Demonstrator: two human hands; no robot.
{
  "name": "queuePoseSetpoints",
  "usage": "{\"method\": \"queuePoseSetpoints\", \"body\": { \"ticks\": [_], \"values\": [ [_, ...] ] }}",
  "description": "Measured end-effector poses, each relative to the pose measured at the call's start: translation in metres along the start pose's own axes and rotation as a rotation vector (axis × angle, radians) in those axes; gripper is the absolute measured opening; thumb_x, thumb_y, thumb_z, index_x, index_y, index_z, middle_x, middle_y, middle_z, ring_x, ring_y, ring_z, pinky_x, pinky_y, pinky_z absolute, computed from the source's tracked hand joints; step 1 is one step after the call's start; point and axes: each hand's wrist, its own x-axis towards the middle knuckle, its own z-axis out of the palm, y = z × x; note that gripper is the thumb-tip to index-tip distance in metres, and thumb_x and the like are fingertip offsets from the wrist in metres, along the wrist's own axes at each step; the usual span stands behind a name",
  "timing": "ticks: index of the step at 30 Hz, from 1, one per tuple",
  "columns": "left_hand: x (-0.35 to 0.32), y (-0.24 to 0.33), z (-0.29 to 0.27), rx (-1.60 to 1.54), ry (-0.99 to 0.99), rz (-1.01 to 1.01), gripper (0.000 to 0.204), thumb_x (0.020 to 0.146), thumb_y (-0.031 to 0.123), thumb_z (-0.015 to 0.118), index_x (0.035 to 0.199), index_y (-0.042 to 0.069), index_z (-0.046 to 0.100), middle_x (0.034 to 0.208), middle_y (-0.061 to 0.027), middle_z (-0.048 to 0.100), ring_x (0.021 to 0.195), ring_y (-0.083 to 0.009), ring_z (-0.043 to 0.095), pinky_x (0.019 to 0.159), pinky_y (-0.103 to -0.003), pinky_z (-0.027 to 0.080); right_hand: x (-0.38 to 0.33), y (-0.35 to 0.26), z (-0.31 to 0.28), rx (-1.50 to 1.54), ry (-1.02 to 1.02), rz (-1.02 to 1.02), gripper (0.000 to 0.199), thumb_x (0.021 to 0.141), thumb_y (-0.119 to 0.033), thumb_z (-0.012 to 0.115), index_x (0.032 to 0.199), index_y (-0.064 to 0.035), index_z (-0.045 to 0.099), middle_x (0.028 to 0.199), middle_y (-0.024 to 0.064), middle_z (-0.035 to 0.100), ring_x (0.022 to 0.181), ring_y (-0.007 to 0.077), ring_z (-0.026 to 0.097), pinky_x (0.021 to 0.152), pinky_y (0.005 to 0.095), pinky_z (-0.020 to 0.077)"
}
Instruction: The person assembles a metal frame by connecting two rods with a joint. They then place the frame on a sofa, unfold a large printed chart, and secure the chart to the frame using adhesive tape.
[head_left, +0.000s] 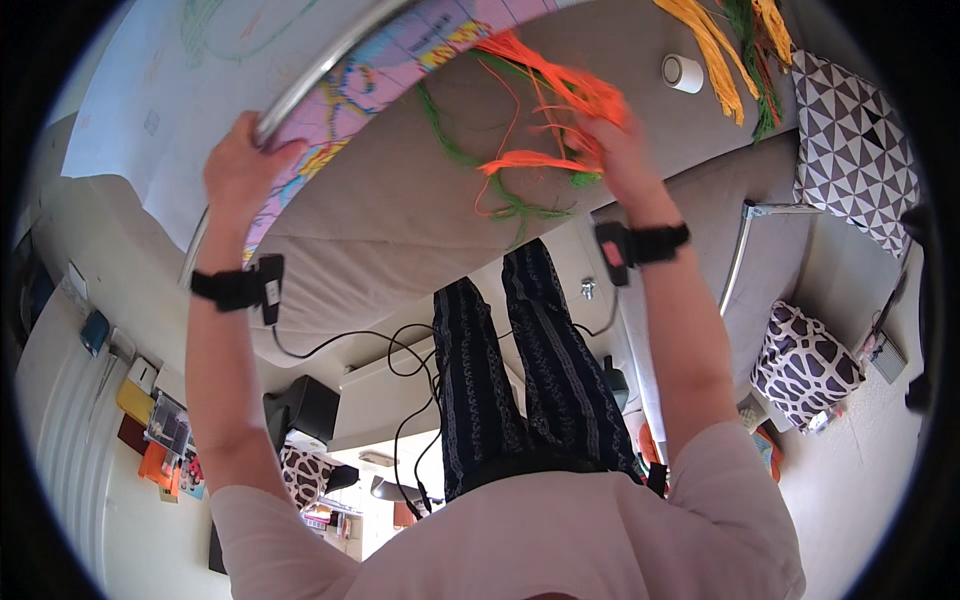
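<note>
left hand [240, 160] gripping hoop [330, 62], right hand [612, 140] holding orange threads [560, 95]

— What colour are the threads [555, 95]?
— Bright orange, with green strands among them.
— And the hoop's cloth [400, 60]?
— Pink, gridded, with yellow and blue patches.
— The cushions?
— One [855, 145] has grey and white triangles, the other [805, 365] dark blotches on white.

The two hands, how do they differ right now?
The left hand grips the metal rim of a big hoop with colourful fabric; the right hand is tangled in loose orange yarn, blurred. The left is closed in a fist, the right's fingers are hidden by strands. Both wear black wrist straps.
</note>
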Motion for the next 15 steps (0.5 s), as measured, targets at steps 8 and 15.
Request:
{"method": "queuePoseSetpoints", "body": {
  "ticks": [8, 15],
  "values": [
    [-0.002, -0.034, -0.057, -0.295, 0.13, -0.074, 0.049, 0.065, 0.036, 0.082, 0.09, 0.002, 0.057, 0.07, -0.0093, 0.062, 0.061, -0.0204, 0.058, 0.059, -0.032, 0.045, -0.082, -0.06, -0.13, -0.347, 0.155, 0.259, 0.05, 0.081, -0.004, 0.053, 0.131, -0.0033, 0.046, 0.089, -0.0013, 0.055, 0.068, 0.0066, 0.047, 0.059, 0.0205, 0.0374],
    [-0.007, -0.038, -0.051, -0.285, 0.132, -0.101, 0.049, 0.065, 0.039, 0.082, 0.088, 0.003, 0.057, 0.071, -0.0095, 0.063, 0.062, -0.0214, 0.059, 0.06, -0.032, 0.046, -0.034, -0.039, -0.122, -1.763, 0.269, -0.72, 0.056, 0.075, -0.014, 0.067, 0.127, -0.0071, 0.048, 0.116, 0.0147, 0.059, 0.106, 0.0347, 0.056, 0.085, 0.041, 0.048]
  ]
}}
